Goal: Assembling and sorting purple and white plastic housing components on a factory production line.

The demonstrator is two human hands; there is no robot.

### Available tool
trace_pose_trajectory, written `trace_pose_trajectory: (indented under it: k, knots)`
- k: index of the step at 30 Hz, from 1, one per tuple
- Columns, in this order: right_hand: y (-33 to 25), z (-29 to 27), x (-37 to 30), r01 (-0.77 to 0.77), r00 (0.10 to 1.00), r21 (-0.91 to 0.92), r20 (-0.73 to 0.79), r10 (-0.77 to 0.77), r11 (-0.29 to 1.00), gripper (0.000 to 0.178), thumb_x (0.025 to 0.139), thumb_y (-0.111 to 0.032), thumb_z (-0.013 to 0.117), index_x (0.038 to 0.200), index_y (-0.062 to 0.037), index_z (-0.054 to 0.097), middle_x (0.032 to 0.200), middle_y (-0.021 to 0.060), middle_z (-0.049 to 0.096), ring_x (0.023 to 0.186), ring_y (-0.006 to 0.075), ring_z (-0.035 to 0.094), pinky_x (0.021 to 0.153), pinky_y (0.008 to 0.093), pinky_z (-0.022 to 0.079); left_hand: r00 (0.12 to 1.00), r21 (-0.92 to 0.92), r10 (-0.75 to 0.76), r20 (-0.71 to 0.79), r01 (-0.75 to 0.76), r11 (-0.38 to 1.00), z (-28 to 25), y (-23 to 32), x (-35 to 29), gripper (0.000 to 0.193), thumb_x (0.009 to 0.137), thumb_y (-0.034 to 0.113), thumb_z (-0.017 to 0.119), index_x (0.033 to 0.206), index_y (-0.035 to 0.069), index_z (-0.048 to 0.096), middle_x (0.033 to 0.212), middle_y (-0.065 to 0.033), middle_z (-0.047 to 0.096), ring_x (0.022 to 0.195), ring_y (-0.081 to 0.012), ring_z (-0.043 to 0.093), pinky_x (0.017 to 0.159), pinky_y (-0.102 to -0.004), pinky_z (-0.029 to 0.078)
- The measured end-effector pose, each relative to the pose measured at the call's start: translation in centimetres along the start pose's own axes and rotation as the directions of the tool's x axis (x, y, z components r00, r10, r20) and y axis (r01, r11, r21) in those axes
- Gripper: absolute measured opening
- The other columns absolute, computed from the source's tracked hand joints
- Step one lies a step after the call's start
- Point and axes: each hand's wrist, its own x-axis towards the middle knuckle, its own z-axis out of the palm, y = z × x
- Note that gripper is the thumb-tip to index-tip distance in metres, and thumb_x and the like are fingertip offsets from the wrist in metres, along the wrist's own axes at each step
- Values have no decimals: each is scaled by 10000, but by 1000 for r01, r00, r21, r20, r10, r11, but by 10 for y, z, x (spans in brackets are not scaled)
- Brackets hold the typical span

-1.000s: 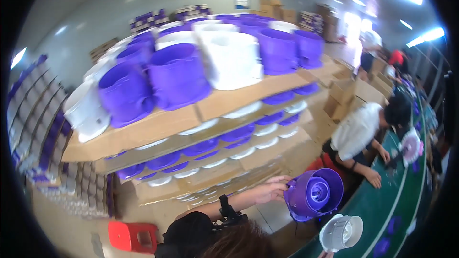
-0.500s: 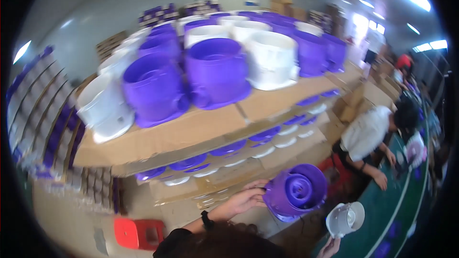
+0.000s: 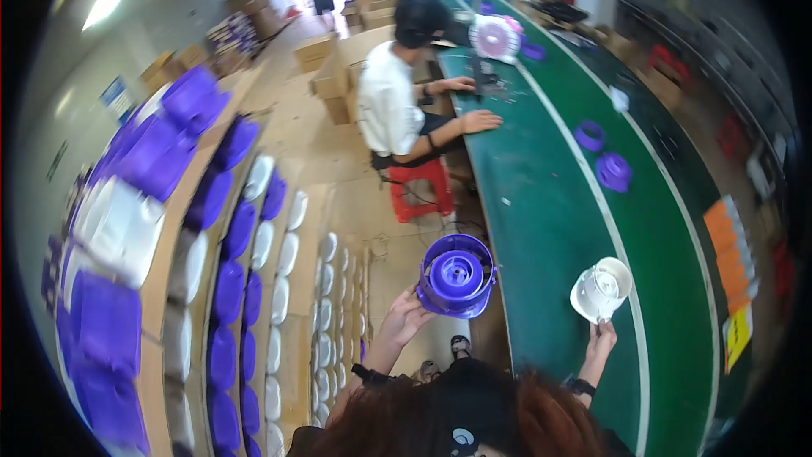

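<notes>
Beside the green bench, hands gripping purple housing, white cup-shaped part, wrists hidden.

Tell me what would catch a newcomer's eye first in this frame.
Probably the purple round housing held up in the left hand at the centre, and the white cup-shaped part in the right hand over the long green table. Stacks of purple and white parts fill the left side, and a seated co-worker works further along the table.

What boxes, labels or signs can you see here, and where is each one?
Cardboard boxes: brown, stacked on the floor behind the seated co-worker.
Wall sign: small blue-and-white rectangle, far left wall.
Orange packs: flat, stacked at the green table's right edge.
Yellow label: below those packs.
</notes>
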Motion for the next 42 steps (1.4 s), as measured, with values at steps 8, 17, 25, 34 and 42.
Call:
trace_pose_trajectory:
  k: [8,17,25,34,42]
  knots:
    - [17,-52,-1,53,983,128,-183,-28,990,304,831,23,461,1119,104,410,1063,171,533,948,260,563,813,367,492,903,194,-426,60,408,892,11,-100,130,451,826,-38,388,1260,-1,268,1111,-176,499,997,-296,531,882,-468,422]
    - [39,-61,-15,75,963,136,-268,-36,988,329,825,32,432,1144,96,386,1073,173,528,988,262,537,850,391,462,750,477,-661,26,572,667,68,-176,244,372,869,-9,323,1238,7,280,1071,-195,526,960,-305,560,845,-448,464]
    - [48,-33,-29,-2,888,-145,-456,-65,989,385,823,-13,480,1198,26,401,1029,117,549,926,203,558,795,338,489,725,644,-686,56,499,580,98,-209,296,453,800,-81,384,1242,-21,305,1079,-145,515,939,-245,561,815,-412,485]
    - [47,-9,-33,-61,762,-692,-498,-414,720,307,743,24,479,1035,19,571,679,99,626,567,127,606,507,251,526,849,964,-515,119,25,265,92,-228,322,427,782,-66,507,1191,-97,387,903,-134,576,773,-185,602,691,-308,537]
    - [80,11,-41,-106,431,-890,-444,-786,444,153,663,-25,547,800,-13,615,766,154,602,762,321,541,702,392,454,731,903,-532,427,-371,215,69,-246,345,310,702,-9,646,998,-65,575,875,-124,568,627,-175,613,498,-266,515]
